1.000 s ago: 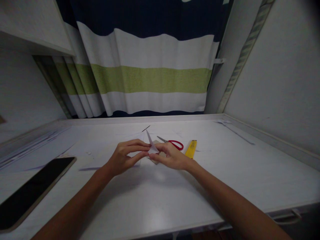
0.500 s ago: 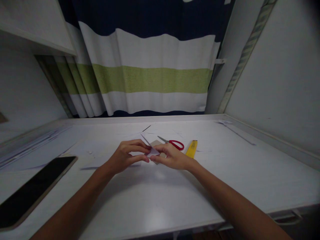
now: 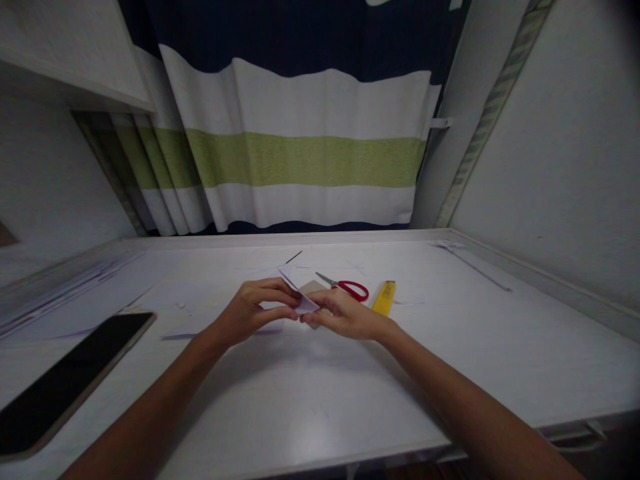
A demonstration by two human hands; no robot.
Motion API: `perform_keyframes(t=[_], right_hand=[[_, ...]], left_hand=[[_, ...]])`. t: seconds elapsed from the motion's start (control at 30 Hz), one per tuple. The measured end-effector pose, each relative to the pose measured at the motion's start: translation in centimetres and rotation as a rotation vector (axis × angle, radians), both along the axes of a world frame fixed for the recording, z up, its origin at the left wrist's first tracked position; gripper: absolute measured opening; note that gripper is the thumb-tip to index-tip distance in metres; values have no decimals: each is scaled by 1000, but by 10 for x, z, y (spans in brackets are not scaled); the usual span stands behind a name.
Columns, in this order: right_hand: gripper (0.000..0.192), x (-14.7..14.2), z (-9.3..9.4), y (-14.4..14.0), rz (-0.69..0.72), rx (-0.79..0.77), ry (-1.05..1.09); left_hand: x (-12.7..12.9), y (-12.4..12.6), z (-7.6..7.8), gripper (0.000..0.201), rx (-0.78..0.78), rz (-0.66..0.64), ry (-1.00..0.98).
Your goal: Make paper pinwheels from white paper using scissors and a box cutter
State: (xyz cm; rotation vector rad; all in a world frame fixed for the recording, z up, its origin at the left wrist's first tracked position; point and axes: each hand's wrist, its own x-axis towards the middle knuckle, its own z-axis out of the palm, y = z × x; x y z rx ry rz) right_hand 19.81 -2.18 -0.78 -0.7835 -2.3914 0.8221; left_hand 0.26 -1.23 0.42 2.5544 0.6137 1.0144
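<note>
Between my two hands is a small folded white paper, one thin flap of it standing up and leaning to the left. My left hand pinches its left side, thumb below and fingers behind. From the right, my right hand grips the lower right edge between thumb and fingers. Partly hidden under the right hand lies a beige square piece on the table. Just beyond that hand are scissors with red handles, and a yellow box cutter lies to their right.
A dark-screened phone lies at the left on the white table. Stacked papers line the left wall. Behind the hands is a thin black stick. A thin rod lies far right. A striped curtain hangs behind.
The folded paper has tilted slightly, its upright flap showing a little wider. Both hands keep nearly the same place and grip.
</note>
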Motion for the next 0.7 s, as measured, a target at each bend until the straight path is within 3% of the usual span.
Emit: perform_keyframes(t=[0.27,0.53,0.7], right_hand=[[26,1,-5,3,30,-77,49],[25,-2,-14,7,-1,-123,138],[15,-6,-20,16,-196,-196,371]], left_hand=[[-2,-1,0,10,-16,5,39],[3,-5,-4,16,111,54,30],[5,-6,-8,10,154,201,-73]])
